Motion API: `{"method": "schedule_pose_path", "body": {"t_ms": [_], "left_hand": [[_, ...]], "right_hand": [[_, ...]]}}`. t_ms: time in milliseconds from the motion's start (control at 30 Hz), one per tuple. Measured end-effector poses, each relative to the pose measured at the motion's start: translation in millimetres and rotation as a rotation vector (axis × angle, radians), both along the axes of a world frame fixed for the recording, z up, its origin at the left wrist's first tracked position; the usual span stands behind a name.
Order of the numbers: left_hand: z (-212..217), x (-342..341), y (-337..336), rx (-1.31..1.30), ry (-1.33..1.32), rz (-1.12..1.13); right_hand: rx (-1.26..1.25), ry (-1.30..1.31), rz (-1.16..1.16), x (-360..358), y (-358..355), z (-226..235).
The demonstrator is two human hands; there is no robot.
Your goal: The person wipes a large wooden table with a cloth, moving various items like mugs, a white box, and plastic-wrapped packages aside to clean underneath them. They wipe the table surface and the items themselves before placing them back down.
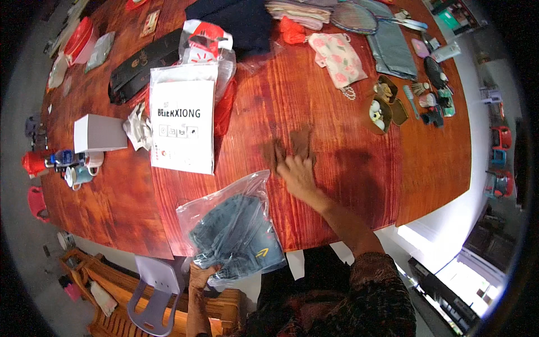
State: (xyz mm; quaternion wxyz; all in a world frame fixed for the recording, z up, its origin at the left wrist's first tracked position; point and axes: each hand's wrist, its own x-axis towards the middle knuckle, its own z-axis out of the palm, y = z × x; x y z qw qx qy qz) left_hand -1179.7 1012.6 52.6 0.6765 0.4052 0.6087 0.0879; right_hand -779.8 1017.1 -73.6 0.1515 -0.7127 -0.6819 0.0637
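My left hand [203,275] is closed round the lower left corner of a clear plastic bag [185,212]. Folded blue denim [230,230] with a small yellow mark shows through the plastic, and the bag hangs over the table's near edge. Out on the wooden table, my right hand [298,178] reaches forward, its bent fingers gripping the near end of a thin brown cloth [302,140]. That cloth lies crumpled in two strips, perhaps a pair of socks; its exact kind is unclear. Just left of it rests a flat white printed package [182,143].
Left on the table [236,157] are a white box [100,133], a teapot [77,177] and a long black box [143,67]. Farther right lie a floral pouch [338,56], a badminton racket [355,18] and an open container [379,115]. A lilac chair [154,286] stands near left.
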Motion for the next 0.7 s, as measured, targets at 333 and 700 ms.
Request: {"method": "schedule_pose_path", "body": {"t_ms": [333, 700], "left_hand": [[41, 38, 24, 0.013, -0.195, -0.009], [46, 205, 106, 0.242, -0.343, -0.105]], "right_hand": [[-0.856, 0.508, 0.231, 8, -119, 28], [-0.395, 0.081, -0.637, 73, -133, 40]]}}
